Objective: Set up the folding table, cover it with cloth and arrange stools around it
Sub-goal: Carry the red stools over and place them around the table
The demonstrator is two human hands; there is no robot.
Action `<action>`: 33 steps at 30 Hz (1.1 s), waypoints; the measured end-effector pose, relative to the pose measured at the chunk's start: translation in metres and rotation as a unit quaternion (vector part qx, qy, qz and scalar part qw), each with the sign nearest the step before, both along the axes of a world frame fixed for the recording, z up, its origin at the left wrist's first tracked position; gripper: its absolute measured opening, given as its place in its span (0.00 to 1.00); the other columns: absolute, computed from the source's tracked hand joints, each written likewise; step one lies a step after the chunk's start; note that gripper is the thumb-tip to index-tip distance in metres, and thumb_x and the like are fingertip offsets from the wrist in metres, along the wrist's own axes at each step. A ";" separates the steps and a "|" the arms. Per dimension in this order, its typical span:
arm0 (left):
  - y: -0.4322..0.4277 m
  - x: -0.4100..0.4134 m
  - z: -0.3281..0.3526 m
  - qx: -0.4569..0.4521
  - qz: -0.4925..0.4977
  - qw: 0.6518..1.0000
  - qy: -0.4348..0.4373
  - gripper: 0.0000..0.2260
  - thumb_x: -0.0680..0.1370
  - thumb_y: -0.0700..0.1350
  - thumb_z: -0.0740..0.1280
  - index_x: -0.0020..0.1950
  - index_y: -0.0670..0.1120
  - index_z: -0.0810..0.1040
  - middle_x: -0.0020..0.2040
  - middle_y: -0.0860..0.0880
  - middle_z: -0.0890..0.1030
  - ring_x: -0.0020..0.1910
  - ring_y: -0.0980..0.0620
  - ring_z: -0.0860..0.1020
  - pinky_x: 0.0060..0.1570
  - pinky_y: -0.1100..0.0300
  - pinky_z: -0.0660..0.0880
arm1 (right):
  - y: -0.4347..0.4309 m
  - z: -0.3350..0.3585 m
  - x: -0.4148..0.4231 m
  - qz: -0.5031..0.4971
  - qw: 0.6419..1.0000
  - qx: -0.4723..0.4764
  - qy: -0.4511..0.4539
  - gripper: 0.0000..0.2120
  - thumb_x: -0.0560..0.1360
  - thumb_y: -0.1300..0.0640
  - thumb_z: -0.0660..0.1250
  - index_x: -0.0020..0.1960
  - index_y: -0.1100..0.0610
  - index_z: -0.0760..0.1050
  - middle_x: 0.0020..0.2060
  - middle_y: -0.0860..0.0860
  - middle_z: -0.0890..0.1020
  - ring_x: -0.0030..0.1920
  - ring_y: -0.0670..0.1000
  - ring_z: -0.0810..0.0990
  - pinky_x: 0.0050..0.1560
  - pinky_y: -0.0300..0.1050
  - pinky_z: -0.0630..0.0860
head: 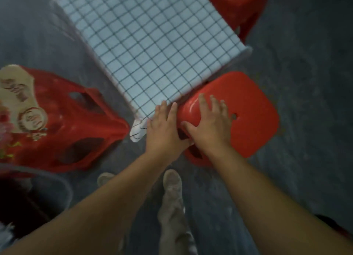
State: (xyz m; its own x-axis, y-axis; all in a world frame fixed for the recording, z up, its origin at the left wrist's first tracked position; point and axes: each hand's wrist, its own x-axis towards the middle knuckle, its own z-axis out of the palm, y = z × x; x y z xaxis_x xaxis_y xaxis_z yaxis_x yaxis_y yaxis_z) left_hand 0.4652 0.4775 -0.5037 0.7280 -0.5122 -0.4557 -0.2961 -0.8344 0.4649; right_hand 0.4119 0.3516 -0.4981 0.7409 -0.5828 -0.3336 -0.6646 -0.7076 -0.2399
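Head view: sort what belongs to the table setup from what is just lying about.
Job in hand: checked cloth; near red stool; far red stool; left red stool.
Lying about: grey-rimmed container, lower left; printed cream item on the left red stool.

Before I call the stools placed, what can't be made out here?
Head view only:
- Table legs: hidden under the checked cloth.
- Far stool: cut off by the top edge.
- Left stool: blurred, cut by the left edge; print unreadable.
- Near stool legs: mostly hidden by its own seat.
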 end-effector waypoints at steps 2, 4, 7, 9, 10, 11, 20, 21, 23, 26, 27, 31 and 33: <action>-0.035 -0.012 0.000 0.016 -0.035 0.999 0.006 0.57 0.66 0.65 0.76 0.83 0.54 0.43 0.83 0.48 0.40 0.82 0.46 0.40 0.77 0.34 0.51 | -0.032 0.006 -0.024 -0.048 0.998 -0.002 0.049 0.53 0.67 0.32 0.73 0.82 0.44 0.47 0.82 0.54 0.52 0.81 0.62 0.48 0.75 0.68 0.56; -0.064 -0.020 -0.002 0.044 -0.070 0.996 0.020 0.62 0.63 0.68 0.77 0.82 0.56 0.38 0.82 0.50 0.34 0.81 0.43 0.35 0.74 0.29 0.51 | -0.061 0.009 -0.039 -0.087 0.992 0.014 0.086 0.58 0.65 0.32 0.75 0.81 0.43 0.42 0.82 0.53 0.45 0.81 0.63 0.43 0.73 0.75 0.54; -0.095 -0.028 -0.010 0.090 -0.100 0.990 0.047 0.67 0.60 0.67 0.80 0.79 0.58 0.31 0.79 0.49 0.27 0.79 0.39 0.31 0.71 0.23 0.52 | -0.095 0.004 -0.047 -0.120 0.983 0.035 0.133 0.64 0.61 0.33 0.78 0.81 0.42 0.37 0.81 0.53 0.38 0.80 0.64 0.40 0.69 0.80 0.53; -0.103 -0.031 -0.019 0.115 -0.100 0.986 0.071 0.69 0.60 0.65 0.81 0.79 0.56 0.29 0.78 0.48 0.24 0.78 0.37 0.29 0.69 0.22 0.53 | -0.107 -0.006 -0.047 -0.127 0.978 0.047 0.160 0.68 0.59 0.33 0.80 0.80 0.42 0.35 0.81 0.53 0.35 0.80 0.64 0.39 0.68 0.81 0.54; -0.104 -0.034 -0.026 0.127 -0.103 0.983 0.080 0.69 0.60 0.65 0.81 0.79 0.55 0.29 0.77 0.48 0.23 0.77 0.37 0.28 0.69 0.22 0.54 | -0.110 -0.012 -0.048 -0.130 0.975 0.059 0.170 0.69 0.59 0.34 0.81 0.80 0.42 0.34 0.80 0.52 0.34 0.80 0.64 0.38 0.67 0.81 0.56; -0.103 -0.036 -0.031 0.138 -0.110 0.981 0.082 0.69 0.61 0.65 0.81 0.80 0.54 0.29 0.76 0.47 0.22 0.76 0.37 0.26 0.68 0.22 0.55 | -0.111 -0.018 -0.049 -0.130 0.972 0.075 0.179 0.69 0.58 0.36 0.82 0.80 0.42 0.34 0.80 0.51 0.33 0.80 0.63 0.38 0.67 0.81 0.58; -0.095 -0.039 -0.046 0.119 -0.103 0.986 0.061 0.68 0.60 0.63 0.82 0.80 0.56 0.32 0.76 0.49 0.22 0.76 0.40 0.25 0.70 0.27 0.60 | -0.112 -0.034 -0.055 -0.125 0.963 0.094 0.219 0.68 0.60 0.39 0.82 0.80 0.40 0.34 0.79 0.48 0.29 0.80 0.60 0.34 0.65 0.78 0.65; -0.097 -0.039 -0.046 0.124 -0.101 0.985 0.063 0.68 0.59 0.63 0.82 0.80 0.56 0.32 0.76 0.49 0.23 0.76 0.40 0.25 0.70 0.26 0.59 | -0.113 -0.034 -0.055 -0.121 0.964 0.095 0.217 0.68 0.60 0.38 0.82 0.80 0.40 0.34 0.79 0.48 0.30 0.80 0.60 0.35 0.65 0.78 0.66; -0.100 -0.036 -0.044 0.136 -0.102 0.983 0.065 0.69 0.57 0.64 0.83 0.80 0.56 0.34 0.77 0.49 0.24 0.77 0.39 0.26 0.70 0.24 0.57 | -0.112 -0.035 -0.056 -0.109 0.966 0.092 0.217 0.68 0.60 0.37 0.82 0.80 0.41 0.34 0.79 0.49 0.31 0.80 0.61 0.37 0.65 0.77 0.67; -0.100 -0.033 -0.046 0.134 -0.099 0.984 0.067 0.70 0.55 0.66 0.82 0.80 0.57 0.36 0.76 0.49 0.23 0.76 0.38 0.26 0.69 0.22 0.55 | -0.121 -0.038 -0.056 -0.094 0.971 0.070 0.208 0.63 0.61 0.33 0.79 0.81 0.43 0.42 0.81 0.53 0.40 0.79 0.65 0.47 0.68 0.72 0.66; -0.099 -0.031 -0.047 0.131 -0.099 0.984 0.069 0.70 0.54 0.66 0.82 0.79 0.58 0.35 0.76 0.49 0.22 0.76 0.38 0.25 0.69 0.22 0.54 | -0.127 -0.037 -0.055 -0.098 0.977 0.059 0.179 0.59 0.61 0.32 0.78 0.81 0.43 0.49 0.81 0.55 0.47 0.78 0.66 0.53 0.68 0.69 0.67; -0.091 -0.025 -0.051 0.114 -0.111 0.985 0.072 0.72 0.50 0.72 0.80 0.78 0.62 0.31 0.75 0.51 0.21 0.75 0.38 0.24 0.71 0.24 0.50 | -0.169 -0.043 -0.051 -0.117 0.989 0.030 0.091 0.57 0.60 0.27 0.75 0.80 0.42 0.53 0.81 0.54 0.54 0.78 0.64 0.55 0.72 0.70 0.62; -0.088 -0.026 -0.055 0.101 -0.119 0.986 0.061 0.73 0.49 0.74 0.78 0.79 0.61 0.33 0.77 0.50 0.23 0.76 0.37 0.26 0.72 0.27 0.49 | -0.186 -0.050 -0.048 -0.117 0.985 0.068 0.109 0.63 0.57 0.26 0.75 0.81 0.41 0.46 0.82 0.54 0.48 0.80 0.65 0.49 0.73 0.73 0.58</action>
State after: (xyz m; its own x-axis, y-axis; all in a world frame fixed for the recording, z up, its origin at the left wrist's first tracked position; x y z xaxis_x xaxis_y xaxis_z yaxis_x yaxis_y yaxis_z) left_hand 0.4394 0.3895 -0.5584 0.5323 -0.5511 -0.6426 -0.4462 -0.8278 0.3402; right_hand 0.3639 0.1658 -0.5482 0.4938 -0.6678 -0.5569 -0.8517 -0.5005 -0.1550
